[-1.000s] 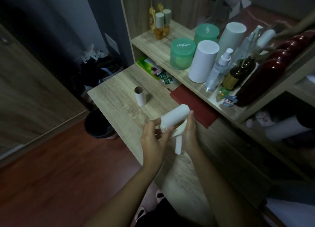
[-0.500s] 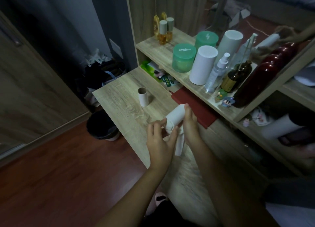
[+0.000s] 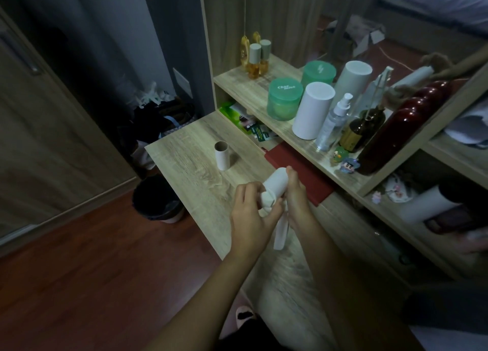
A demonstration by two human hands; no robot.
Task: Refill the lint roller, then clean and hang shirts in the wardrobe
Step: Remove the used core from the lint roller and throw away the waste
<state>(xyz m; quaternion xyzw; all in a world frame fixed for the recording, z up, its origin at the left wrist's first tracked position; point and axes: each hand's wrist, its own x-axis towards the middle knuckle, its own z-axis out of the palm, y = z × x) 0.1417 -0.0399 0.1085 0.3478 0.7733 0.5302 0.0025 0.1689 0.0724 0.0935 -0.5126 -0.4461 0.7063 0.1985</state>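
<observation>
The desk [image 3: 190, 171] is matt grained wood, the floor [image 3: 79, 271] glossy reddish wood, the tube [image 3: 222, 156] plain cardboard, the roller [image 3: 276, 181] matt white paper, the far-right red bottle [image 3: 393, 139] glossy.

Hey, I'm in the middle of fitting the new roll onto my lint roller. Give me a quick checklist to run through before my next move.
1. Grip: ok. The left hand grips the near end of the refill roll; the right hand holds its side.
2. Roll fully seated: cannot tell. The hands hide the joint.
3. Handle free: ok. It hangs below the hands.
4. Old cardboard core clear of the work: ok. It stands upright on the desk, apart from the hands.
5. Core thrown away: not ok. The bin sits on the floor beside the desk.
</observation>
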